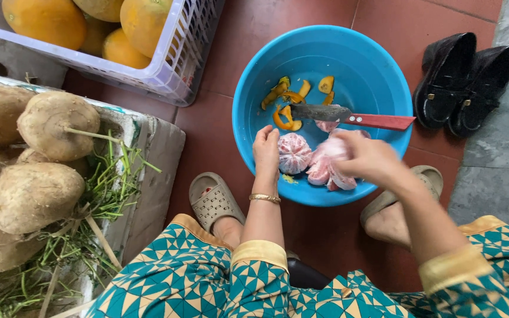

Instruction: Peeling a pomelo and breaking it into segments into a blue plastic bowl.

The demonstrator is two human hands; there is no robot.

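**Fingers on peeled fruit over the blue basin**

Fingers (pixel 264 136) of the left hand (pixel 266 154) curled lightly over the near side of a peeled pink citrus half (pixel 294 153), touching it inside the blue basin (pixel 254 88). Those of the right hand (pixel 367 158) were wrapped around a second peeled pink piece (pixel 327 165), holding it just above the basin's near rim; that hand was blurred, so the exact grip could not be told. Inside the basin, toward its far side, lay curled strips of orange-yellow peel (pixel 287 101). A knife (pixel 351 116) rested across the basin beyond the fruit, long axis running left to right, grey blade toward the peel and red handle over the right rim. Both forearms reached forward from patterned teal sleeves, the left wrist with a gold bangle (pixel 265 198) and nearly straight, the right bent inward toward the basin's middle. Left of the basin stood a white crate (pixel 172 70) holding large yellow fruits (pixel 45 20).
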